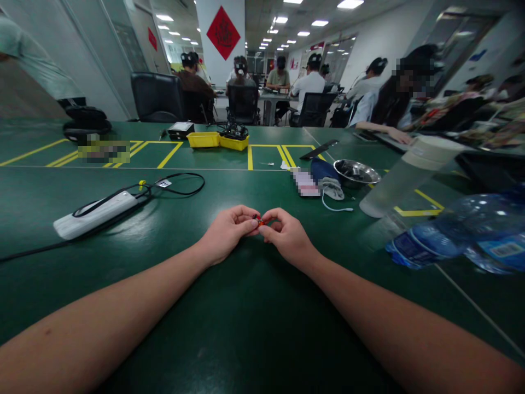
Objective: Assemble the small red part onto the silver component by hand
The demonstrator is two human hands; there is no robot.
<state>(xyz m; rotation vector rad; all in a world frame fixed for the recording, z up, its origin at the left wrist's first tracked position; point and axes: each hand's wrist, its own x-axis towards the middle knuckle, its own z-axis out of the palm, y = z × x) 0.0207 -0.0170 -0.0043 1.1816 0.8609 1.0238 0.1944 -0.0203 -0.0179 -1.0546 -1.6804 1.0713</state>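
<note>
Over the middle of the green table [197, 306], my two hands meet around a small red-and-black piece [261, 221], too small and too covered to name. My left hand [229, 232] pinches it from the left between thumb and fingers. From the right, my right hand [285, 235] grips it the same way, with the fingertips of both hands almost touching. Most of the piece is hidden behind the fingers.
On the left lies a white power strip [98, 213] with a black cable. Yellow bins [204, 140] stand farther back. To the right are a metal bowl [356, 172], a frosted bottle [404, 178] and lying blue-tinted plastic bottles [435, 235]. A person sits at the far right.
</note>
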